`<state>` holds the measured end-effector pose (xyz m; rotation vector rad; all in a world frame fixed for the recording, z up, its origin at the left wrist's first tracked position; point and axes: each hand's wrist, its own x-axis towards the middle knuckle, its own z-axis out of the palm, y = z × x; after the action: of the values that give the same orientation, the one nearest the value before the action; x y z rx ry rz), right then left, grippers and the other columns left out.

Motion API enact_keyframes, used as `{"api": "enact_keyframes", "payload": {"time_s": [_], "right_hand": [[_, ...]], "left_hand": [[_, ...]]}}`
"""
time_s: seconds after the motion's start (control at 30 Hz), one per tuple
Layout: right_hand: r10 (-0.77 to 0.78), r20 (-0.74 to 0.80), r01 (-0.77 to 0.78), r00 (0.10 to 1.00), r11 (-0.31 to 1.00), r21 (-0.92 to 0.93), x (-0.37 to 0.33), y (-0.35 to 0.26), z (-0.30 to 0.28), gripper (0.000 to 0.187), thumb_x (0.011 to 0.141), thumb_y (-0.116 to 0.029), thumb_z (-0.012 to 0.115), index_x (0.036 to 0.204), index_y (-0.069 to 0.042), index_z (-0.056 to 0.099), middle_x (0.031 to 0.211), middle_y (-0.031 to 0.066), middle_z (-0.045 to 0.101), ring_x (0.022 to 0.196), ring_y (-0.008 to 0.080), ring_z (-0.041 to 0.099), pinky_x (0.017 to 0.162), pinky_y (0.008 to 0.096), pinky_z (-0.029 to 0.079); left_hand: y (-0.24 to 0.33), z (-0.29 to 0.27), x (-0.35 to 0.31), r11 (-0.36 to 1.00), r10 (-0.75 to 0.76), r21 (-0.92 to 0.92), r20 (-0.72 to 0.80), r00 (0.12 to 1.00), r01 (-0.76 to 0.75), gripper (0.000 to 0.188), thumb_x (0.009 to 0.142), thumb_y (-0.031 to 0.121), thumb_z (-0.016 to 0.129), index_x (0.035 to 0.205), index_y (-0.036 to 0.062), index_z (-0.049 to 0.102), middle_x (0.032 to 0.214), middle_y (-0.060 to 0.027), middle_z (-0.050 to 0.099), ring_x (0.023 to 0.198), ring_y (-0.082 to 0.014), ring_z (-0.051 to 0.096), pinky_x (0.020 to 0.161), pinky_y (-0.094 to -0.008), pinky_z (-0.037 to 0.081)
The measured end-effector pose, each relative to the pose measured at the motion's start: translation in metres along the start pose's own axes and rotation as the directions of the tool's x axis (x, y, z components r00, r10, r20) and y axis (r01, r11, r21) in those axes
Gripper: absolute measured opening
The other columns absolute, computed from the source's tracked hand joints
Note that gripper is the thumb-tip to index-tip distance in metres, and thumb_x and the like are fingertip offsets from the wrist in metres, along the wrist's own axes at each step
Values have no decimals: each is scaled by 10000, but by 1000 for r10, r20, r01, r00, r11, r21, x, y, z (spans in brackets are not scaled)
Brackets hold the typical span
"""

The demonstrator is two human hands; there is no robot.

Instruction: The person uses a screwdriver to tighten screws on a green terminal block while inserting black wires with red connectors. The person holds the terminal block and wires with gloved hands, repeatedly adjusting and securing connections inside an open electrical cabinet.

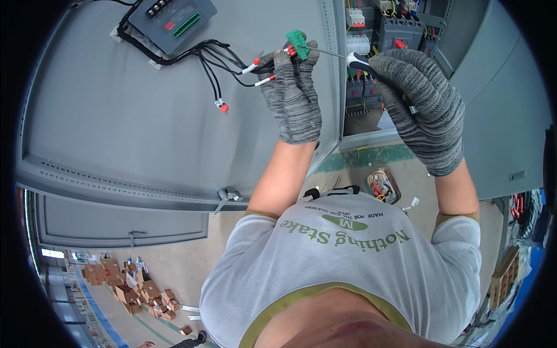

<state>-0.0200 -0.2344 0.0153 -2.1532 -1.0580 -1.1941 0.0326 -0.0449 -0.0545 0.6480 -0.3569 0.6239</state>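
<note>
Both my hands wear grey knitted gloves. My left hand (292, 95) is closed on a green terminal block (298, 44), pinched at the fingertips, with red-tipped black wires running to it. In my right hand (422, 104) is a screwdriver (360, 61) with a white and dark blue handle. Its thin shaft points left and its tip meets the green block. More black wires (223, 52) with white and red end sleeves hang beside my left hand. They come from a bundle near a dark grey device (172, 22) on the cabinet door, which has a green connector along its edge.
The open grey cabinet door (145, 116) spans the left, with a latch handle (228, 196) at its lower edge. Behind my right hand are breakers (400, 32) inside the cabinet. A tray of wire pieces (382, 187) sits on the floor. Cardboard boxes (145, 290) lie lower left.
</note>
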Motion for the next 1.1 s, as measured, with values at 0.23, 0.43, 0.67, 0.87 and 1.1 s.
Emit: {"api": "enact_keyframes", "payload": {"time_s": [0.23,0.43,0.67,0.87,1.1], "right_hand": [[-157,152,179,976,974,-139,19,-9,-4,349,798,-56,665,1144,-95,643,1061,108,639,952,275,647,795,352,543],[-119,221,161,968,970,-183,36,-11,-8,397,799,-66,651,1188,-140,626,1082,111,607,911,293,642,762,361,550],[-257,289,322,922,925,-205,44,0,-20,443,793,-159,679,1209,-81,549,1020,175,572,730,298,643,551,374,527],[-245,217,290,945,934,-209,47,-7,-15,426,814,-190,653,1206,-55,557,989,154,572,701,292,629,514,374,494],[-218,223,249,950,961,-119,47,-5,-19,473,822,-195,635,1265,-64,536,940,134,578,680,303,624,524,386,499]], "left_hand": [[-5,3,2,1000,11,-11,-59,998,-12,139,968,123,543,1065,32,502,1158,-214,598,1014,-295,636,903,-396,564],[-8,5,5,999,34,-1,-65,997,-34,109,957,114,557,1042,60,517,1067,-144,622,931,-210,646,833,-348,577],[-11,11,7,999,37,-26,-85,996,-39,175,956,99,552,1079,19,457,1039,-175,620,892,-299,657,794,-398,594],[-13,5,8,999,37,-21,-140,990,-40,157,951,93,560,1056,17,471,1035,-171,623,892,-289,658,787,-397,597],[-15,6,9,996,75,-31,-108,991,-78,159,947,97,569,1051,19,478,1014,-159,619,889,-274,656,792,-390,595]]}}
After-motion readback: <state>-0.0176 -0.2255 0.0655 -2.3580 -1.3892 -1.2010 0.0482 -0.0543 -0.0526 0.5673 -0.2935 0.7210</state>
